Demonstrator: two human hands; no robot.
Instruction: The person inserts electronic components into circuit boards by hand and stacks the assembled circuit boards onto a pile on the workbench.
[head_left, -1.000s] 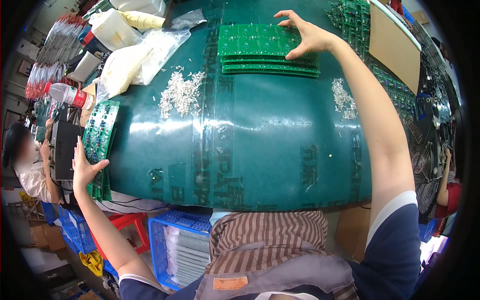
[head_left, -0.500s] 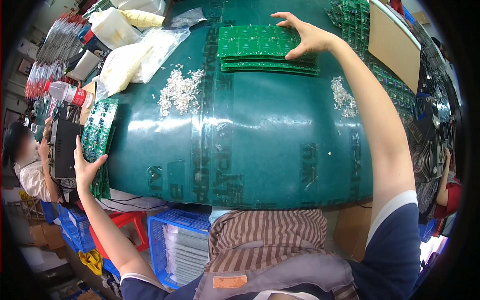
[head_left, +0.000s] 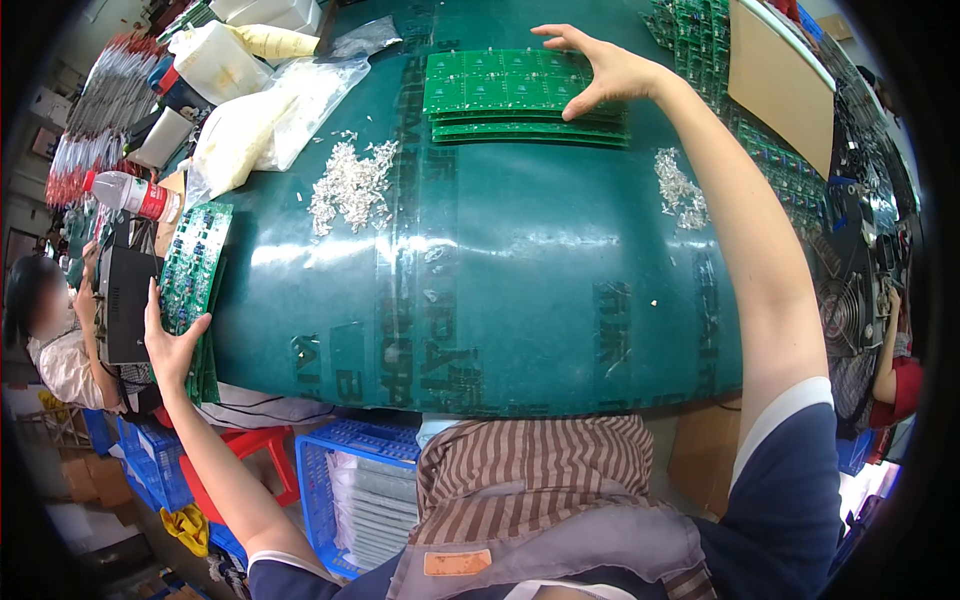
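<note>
Brown-striped apron cloth (head_left: 545, 480) covers the person's lap just below the near edge of the green-topped workbench (head_left: 520, 330). Under that edge, left of centre, stands a blue plastic crate (head_left: 360, 440) packed with grey flat pieces, with a red plastic stool (head_left: 286, 470) next to it. At the workbench's left end, the left hand (head_left: 173, 345) is at a standing group of populated circuit boards (head_left: 195, 262), its thumb spread well away from the index finger and lying near the boards' right side; whether it presses on them I cannot tell. Beside these boards, at the workbench's left rim, sits a black metal equipment box (head_left: 127, 300), with a co-worker (head_left: 65, 355) beyond it. Loose white components lie in two heaps on the workbench, the larger heap (head_left: 352, 185) left of its middle and the smaller heap (head_left: 680, 188) toward its right side. Toward the workbench's far left corner are a red-capped plastic bottle (head_left: 130, 193) and a plastic bag of pale material (head_left: 240, 140). Near the middle of the workbench's far part lies a stack of green circuit-board panels (head_left: 500, 85); the right hand (head_left: 612, 75) reaches over its right end, thumb and fingers spread wide, contact unclear. At the workbench's far right, more populated boards (head_left: 690, 40) stand beside a tan cardboard sheet (head_left: 780, 85).
</note>
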